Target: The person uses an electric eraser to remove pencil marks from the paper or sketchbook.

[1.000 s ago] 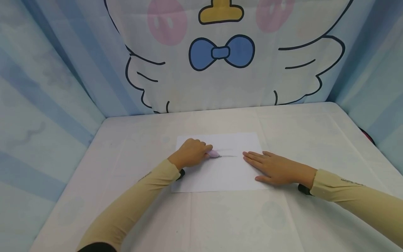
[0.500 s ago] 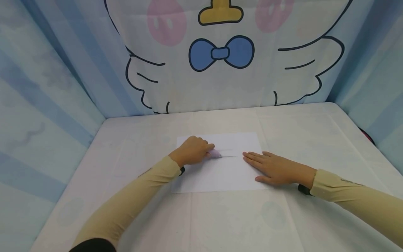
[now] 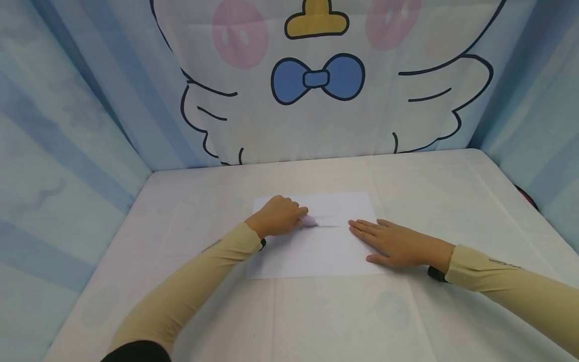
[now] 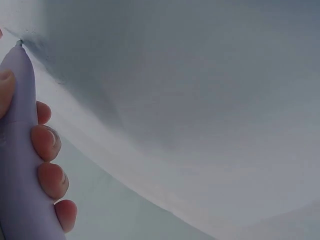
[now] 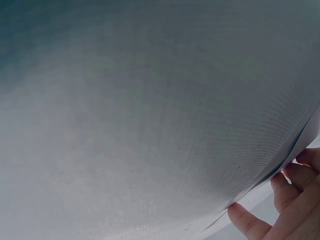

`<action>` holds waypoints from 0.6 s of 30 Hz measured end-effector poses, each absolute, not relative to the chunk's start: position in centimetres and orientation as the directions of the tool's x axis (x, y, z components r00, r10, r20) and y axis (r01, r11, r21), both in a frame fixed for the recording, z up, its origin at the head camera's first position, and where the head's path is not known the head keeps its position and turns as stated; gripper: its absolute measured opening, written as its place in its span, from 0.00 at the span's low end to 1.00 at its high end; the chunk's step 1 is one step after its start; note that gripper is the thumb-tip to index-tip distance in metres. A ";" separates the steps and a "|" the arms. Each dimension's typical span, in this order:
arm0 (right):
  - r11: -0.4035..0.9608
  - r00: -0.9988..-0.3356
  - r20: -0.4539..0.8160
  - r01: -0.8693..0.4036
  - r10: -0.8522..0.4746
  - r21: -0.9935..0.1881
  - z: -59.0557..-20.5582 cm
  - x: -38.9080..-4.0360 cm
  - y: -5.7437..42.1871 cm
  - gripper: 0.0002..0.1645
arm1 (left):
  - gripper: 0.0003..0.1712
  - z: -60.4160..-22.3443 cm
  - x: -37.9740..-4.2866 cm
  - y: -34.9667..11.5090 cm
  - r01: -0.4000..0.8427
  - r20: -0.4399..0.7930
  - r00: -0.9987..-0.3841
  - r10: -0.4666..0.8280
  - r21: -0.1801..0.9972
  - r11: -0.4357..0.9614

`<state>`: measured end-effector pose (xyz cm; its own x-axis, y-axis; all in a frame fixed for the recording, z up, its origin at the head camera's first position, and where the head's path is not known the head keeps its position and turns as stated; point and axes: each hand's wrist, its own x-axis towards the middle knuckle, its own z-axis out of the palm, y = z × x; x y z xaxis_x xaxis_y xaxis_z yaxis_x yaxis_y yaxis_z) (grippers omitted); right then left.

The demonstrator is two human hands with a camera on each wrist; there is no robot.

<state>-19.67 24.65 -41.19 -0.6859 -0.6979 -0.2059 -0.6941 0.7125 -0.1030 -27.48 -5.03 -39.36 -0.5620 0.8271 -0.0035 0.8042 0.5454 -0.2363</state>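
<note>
In the head view my left hand [image 3: 277, 216] grips a light-purple electric eraser [image 3: 309, 220], a thick pen-shaped tool with a narrow grey tip. The left wrist view shows fingers curled round the body of the eraser [image 4: 17, 135], thumb on its near side. The tip meets a white sheet of paper [image 3: 312, 259] at a dark pencil line [image 3: 330, 226]; a second, fainter line runs above it. Dark smudges and specks lie by the tip. My right hand [image 3: 398, 244] rests flat on the sheet's right side, fingers extended.
The sheet lies on a table with a pale cloth [image 3: 217, 306]. A cartoon-printed curtain [image 3: 316, 125] hangs behind the table's far edge, and blue-white curtains [image 3: 59, 176] stand on both sides.
My left hand has moved slightly right and up with the electric eraser, then stayed nearly in place. My right hand keeps its place on the paper. The head view has tilted slightly.
</note>
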 end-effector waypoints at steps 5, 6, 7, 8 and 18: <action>0.722 -0.692 -0.220 -0.683 -0.687 -0.107 -41.1 -19.7 24.7 0.43 | 0.07 -39.4 -27.6 -5.0 0.812 -0.005 -0.549 0.836 -0.242 0.531; 0.722 -0.691 -0.221 -0.684 -0.688 -0.108 -41.1 -19.7 24.7 0.43 | 0.07 -39.4 -27.6 -5.0 0.811 -0.006 -0.550 0.835 -0.243 0.532; 0.718 -0.689 -0.216 -0.687 -0.692 -0.110 -41.1 -19.7 24.7 0.43 | 0.07 -39.4 -27.6 -5.0 0.809 -0.007 -0.553 0.833 -0.245 0.535; 0.720 -0.690 -0.218 -0.686 -0.690 -0.110 -41.1 -19.7 24.7 0.43 | 0.08 -39.4 -27.6 -5.0 0.808 -0.008 -0.555 0.832 -0.245 0.536; 0.725 -0.693 -0.232 -0.680 -0.683 -0.104 -41.2 -19.8 24.7 0.44 | 0.07 -39.3 -27.5 -5.0 0.805 -0.026 -0.569 0.822 -0.224 0.550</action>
<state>-19.76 24.70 -41.16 -0.6928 -0.6829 -0.2318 -0.6804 0.7255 -0.1039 -27.48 -5.03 -39.34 -0.5686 0.8222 -0.0257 0.8049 0.5496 -0.2239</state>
